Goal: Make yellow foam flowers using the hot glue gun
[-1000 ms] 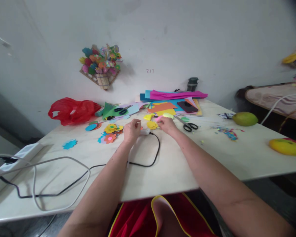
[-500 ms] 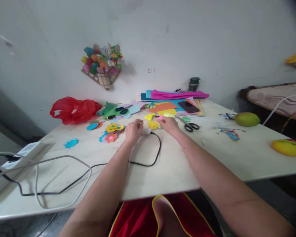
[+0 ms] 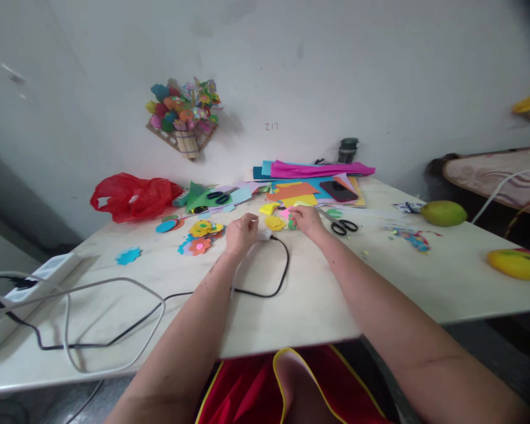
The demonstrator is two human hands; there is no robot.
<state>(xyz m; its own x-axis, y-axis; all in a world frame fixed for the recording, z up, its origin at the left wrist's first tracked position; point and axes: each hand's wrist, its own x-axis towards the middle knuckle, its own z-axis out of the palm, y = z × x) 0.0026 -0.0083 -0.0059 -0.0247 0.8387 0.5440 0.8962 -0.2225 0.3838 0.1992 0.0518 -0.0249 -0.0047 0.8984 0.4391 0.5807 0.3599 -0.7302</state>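
My left hand [image 3: 242,233] is closed in a pinch beside a white device [image 3: 264,235] with a black cord; what it holds, if anything, is too small to make out. My right hand [image 3: 308,221] pinches a small green piece [image 3: 291,222], close to a pink scrap [image 3: 285,214]. Yellow paper flowers [image 3: 274,223] lie between the hands. A pile of cut flowers, with an orange one [image 3: 199,245] in front, rests left of my left hand. Black-handled scissors [image 3: 343,227] lie just right of my right hand.
Power strip [image 3: 48,272] and looped cables lie at the left. Behind are a red bag [image 3: 132,197], a second pair of scissors [image 3: 221,196], coloured sheets [image 3: 294,191] and a phone [image 3: 338,191]. Mangoes [image 3: 444,213] are at the right.
My right hand has shifted slightly to the right, and a green piece now shows at its fingertips. My left hand has hardly moved.
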